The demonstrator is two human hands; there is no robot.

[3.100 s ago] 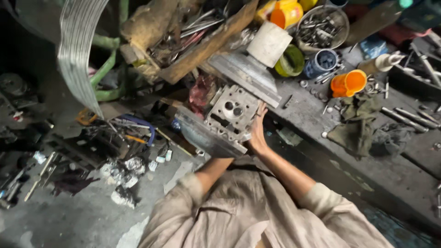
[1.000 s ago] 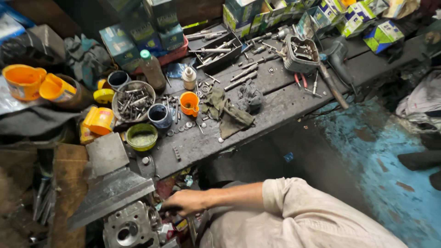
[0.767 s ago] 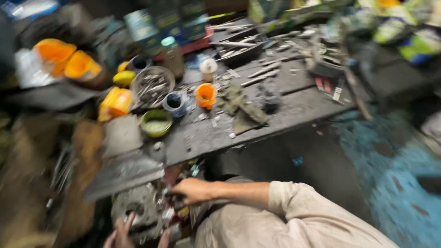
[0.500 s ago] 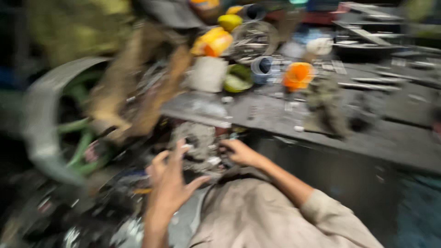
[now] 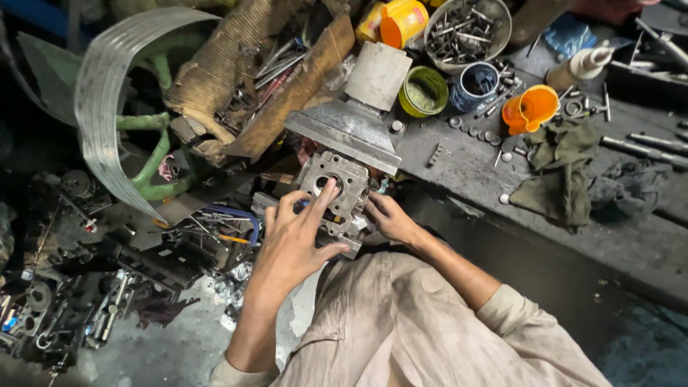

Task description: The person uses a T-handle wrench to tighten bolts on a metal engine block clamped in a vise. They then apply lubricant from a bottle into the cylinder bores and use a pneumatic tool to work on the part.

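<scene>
- My left hand (image 5: 290,244) lies spread on the face of the grey metal engine block (image 5: 335,195), fingers fanned out, the forefinger reaching up beside the round bore in its middle and the thumb hooked under the lower edge.
- My right hand (image 5: 387,217) is curled against the block's right side, fingers bent onto its edge; I cannot tell how firmly they close.
- The block stands tilted on edge just under the lip of the workbench (image 5: 516,193), pressed up below a heavy grey steel wedge (image 5: 349,129) that juts over it.
- On the bench above sit a green cup (image 5: 423,92), a blue tin (image 5: 477,84), an orange cup (image 5: 529,109) and a metal bowl of bolts (image 5: 467,29), close together.
- A dark olive rag (image 5: 559,172) lies crumpled further right on the bench.
- To my left a ribbed grey belt (image 5: 107,122) loops around a green wheel (image 5: 154,161), with loose parts scattered on the floor (image 5: 172,351) below.
</scene>
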